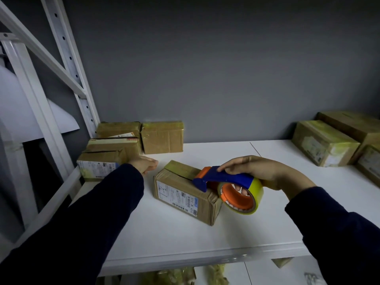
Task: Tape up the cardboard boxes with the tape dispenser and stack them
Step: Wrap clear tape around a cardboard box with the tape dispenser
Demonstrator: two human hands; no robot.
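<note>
The right hand (265,171) is forming a clenched grip around the handle of the blue and orange plastic tape dispenser (224,177), with the fingers wrapping over the top of the handle. A roll of yellow-tinted adhesive tape (258,190) on an orange core is sitting directly below this grip. The dispenser's blade end is projecting ahead of the grip, to its left, and is resting on the top face of the small brown cardboard box (185,190).

This box is lying on the white shelf (205,237), just below and left of the right grip, with a white printed shipping label (176,196) facing the camera. A dark flap seam is showing on its top face, ahead of the blade end.

The left hand (145,164) is lying released, its fingers loosely curling and holding nothing visible. It is sitting well left of the right grip, just beyond the far left corner of the box. A cluster of brown cardboard boxes (111,149) is standing immediately left of the left hand, and one taped brown box (162,138) is standing just behind it.

More taped cardboard boxes (324,144) are standing well to the right of the right grip, against the grey wall (205,68).
</note>
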